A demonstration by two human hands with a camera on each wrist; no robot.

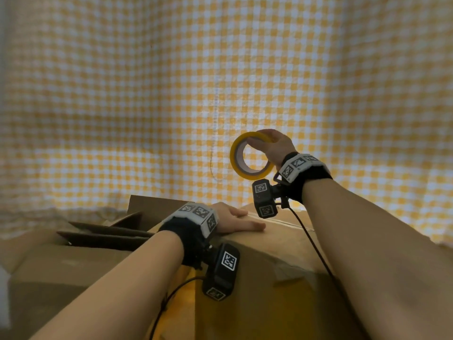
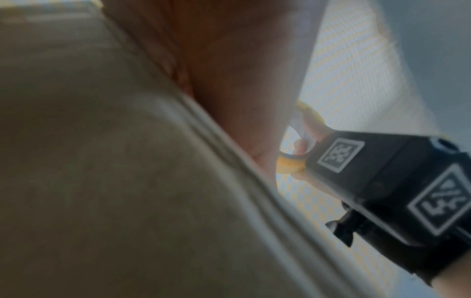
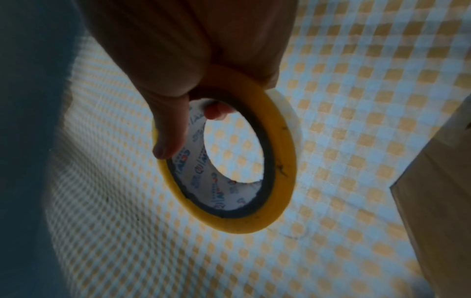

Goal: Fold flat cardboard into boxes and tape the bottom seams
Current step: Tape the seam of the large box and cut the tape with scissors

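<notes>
A folded brown cardboard box (image 1: 282,256) stands right in front of me, bottom side up, with a strip of clear tape along its seam (image 1: 282,220). My left hand (image 1: 235,220) lies flat on top of the box (image 2: 107,181), fingers straight, pressing the flaps beside the seam. My right hand (image 1: 272,146) is raised above and beyond the box and grips a yellow tape roll (image 1: 248,155) by its upper rim. In the right wrist view the thumb lies across the roll (image 3: 280,161) and a fingertip shows inside its core.
A yellow and white checked cloth (image 1: 220,82) covers the surface beyond the box. To the left stand another cardboard box (image 1: 61,271) and some flat cardboard pieces (image 1: 103,231). Camera cables hang from both wrists.
</notes>
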